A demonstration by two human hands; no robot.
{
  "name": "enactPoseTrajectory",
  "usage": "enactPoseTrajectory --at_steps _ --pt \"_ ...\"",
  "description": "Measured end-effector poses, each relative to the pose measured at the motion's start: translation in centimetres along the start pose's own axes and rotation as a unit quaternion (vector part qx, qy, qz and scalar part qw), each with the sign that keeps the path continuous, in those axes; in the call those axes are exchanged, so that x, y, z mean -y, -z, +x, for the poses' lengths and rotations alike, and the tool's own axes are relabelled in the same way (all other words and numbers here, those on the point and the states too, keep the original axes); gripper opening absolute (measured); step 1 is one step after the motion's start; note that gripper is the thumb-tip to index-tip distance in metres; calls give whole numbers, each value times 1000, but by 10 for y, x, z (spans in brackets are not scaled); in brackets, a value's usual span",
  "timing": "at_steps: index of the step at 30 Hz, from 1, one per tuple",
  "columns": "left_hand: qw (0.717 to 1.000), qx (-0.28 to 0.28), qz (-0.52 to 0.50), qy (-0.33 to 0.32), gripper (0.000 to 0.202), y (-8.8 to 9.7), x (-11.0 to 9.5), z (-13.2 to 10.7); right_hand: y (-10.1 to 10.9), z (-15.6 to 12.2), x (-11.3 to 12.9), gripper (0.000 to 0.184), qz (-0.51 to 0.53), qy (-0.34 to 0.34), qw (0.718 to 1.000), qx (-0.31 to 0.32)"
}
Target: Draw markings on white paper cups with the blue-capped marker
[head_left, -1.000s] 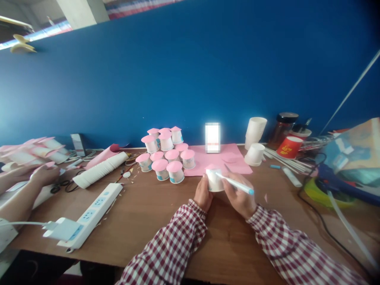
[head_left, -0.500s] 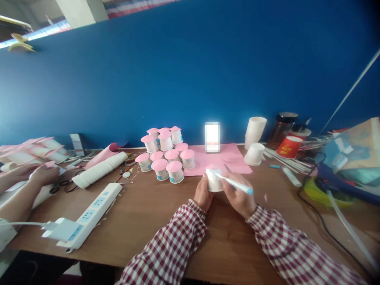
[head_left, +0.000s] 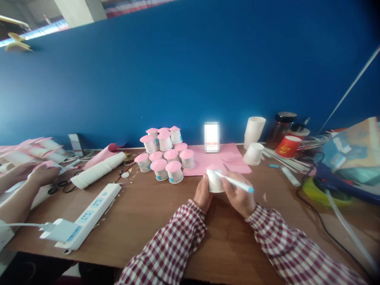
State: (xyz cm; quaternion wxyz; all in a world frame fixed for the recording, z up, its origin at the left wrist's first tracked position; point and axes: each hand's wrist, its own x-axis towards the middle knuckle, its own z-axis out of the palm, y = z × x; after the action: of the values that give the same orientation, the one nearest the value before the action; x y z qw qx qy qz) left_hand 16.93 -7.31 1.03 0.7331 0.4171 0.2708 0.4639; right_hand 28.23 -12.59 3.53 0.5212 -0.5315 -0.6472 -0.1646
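My left hand (head_left: 202, 194) is closed round the left side of a small white paper cup (head_left: 214, 180) with a pink top, upside down on the wooden table (head_left: 154, 213). A white pen with a blue cap (head_left: 236, 183) is gripped in my right hand (head_left: 240, 197), its tip resting against the cup's right side. Just behind the cup lies a pink paper sheet (head_left: 216, 158). To the left stands a pile of several pink-topped cups (head_left: 165, 155).
A white power strip (head_left: 84, 217) lies at front left, beside a long sleeve of stacked white cups (head_left: 99, 170). Another person's hands (head_left: 38, 174) work at far left. White cups (head_left: 254, 136), a red cup (head_left: 285, 146), a jar, a glue gun (head_left: 338, 180) and cables crowd the right.
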Motion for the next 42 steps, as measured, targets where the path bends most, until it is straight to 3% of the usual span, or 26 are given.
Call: enactPoseTrajectory --at_steps 9,34,42 --pt "999 -23 32 -29 40 17 15 5 2 2 1 14 5 -11 1000 -1" --pt "999 -15 44 -23 42 17 17 7 3 5 4 11 9 -14 1000 -17" --pt "1000 -3 -8 0 46 3 3 2 2 4 3 11 -1 -17 1000 -14"
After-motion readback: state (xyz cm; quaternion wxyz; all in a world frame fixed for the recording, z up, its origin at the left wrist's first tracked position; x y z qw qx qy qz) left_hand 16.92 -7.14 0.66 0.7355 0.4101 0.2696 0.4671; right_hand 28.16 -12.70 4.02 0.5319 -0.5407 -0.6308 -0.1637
